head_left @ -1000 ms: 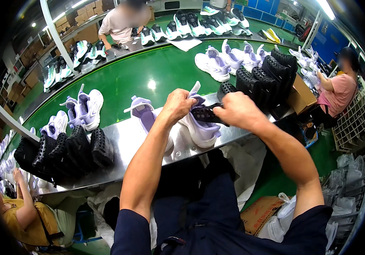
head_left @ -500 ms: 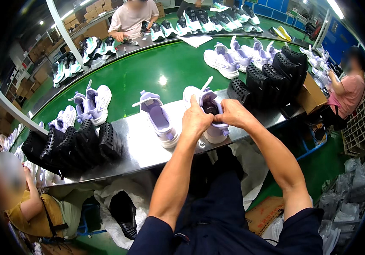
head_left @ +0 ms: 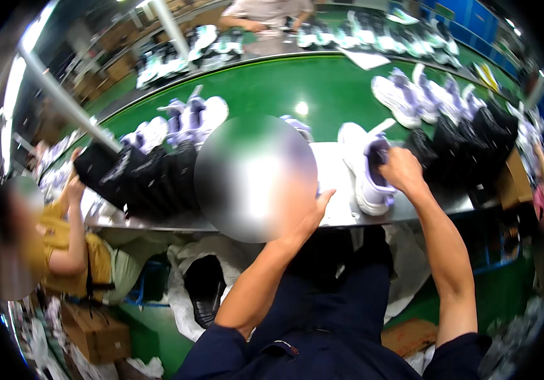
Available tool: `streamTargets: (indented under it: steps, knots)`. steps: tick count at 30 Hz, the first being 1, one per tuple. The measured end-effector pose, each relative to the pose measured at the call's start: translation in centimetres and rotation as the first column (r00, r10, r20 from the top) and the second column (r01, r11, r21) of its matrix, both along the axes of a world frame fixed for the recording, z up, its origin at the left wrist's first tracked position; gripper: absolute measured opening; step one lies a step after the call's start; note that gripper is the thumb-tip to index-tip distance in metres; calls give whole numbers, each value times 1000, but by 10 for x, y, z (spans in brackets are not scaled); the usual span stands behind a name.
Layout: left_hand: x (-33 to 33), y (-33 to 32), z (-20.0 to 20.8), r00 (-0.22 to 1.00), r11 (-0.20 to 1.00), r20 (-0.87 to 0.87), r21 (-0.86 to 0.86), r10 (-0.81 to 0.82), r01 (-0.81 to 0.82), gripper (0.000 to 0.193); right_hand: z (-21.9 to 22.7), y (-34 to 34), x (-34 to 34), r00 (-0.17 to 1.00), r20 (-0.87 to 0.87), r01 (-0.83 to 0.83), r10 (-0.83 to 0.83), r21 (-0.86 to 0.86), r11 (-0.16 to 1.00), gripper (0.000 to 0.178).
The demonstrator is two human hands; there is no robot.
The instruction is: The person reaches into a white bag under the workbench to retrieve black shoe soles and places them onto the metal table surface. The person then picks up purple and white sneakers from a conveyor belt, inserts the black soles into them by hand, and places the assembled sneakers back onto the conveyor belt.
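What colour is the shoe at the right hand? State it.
The shoe is white and lavender, clearest in the head view.

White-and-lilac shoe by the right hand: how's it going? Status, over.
Right hand at the opening of the white-and-lilac shoe, grip unclear. Left hand apart from that shoe, partly blurred out. Dark objects close on the right.

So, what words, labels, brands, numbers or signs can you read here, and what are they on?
None can be read.
Small mark on the dark clothing: too small and blurred.
Brown cardboard at lower right: any print is too blurred.
White-and-lilac shoe at the right hand: no lettering can be made out.
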State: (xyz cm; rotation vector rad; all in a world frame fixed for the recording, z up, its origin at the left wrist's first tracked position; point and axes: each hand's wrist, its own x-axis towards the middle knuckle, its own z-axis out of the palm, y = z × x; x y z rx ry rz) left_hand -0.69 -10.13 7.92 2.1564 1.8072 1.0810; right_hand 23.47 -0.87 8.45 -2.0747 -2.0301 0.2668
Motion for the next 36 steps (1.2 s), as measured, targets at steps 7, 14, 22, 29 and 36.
streamTargets:
  steps: [7, 14, 22, 29, 36]
  knots:
    - [-28, -4, 8, 971, 971, 138, 167, -194, 170, 41, 35, -13, -33, 959, -284, -107, 27, -272, 956, 52]
    - [-228, -21, 71, 634, 607, -178, 560, 753, -564, 41, 77, -62, -27, 920, -359, -147, 157, 57, 988, 38]
    - [-223, -36, 111, 710, 618, -139, 623, 690, -479, 34, 88, -97, -69, 670, -658, -188, 344, 298, 936, 27]
    - [-48, -76, 59, 990, 802, -120, 584, -69, 127, 45, 26, -141, -120, -138, -974, -434, -178, -102, 895, 51]
    - [-43, -41, 54, 463, 907, 844, 62, -271, 417, 47, 33, -150, -87, 72, -906, -755, -417, -323, 571, 38]
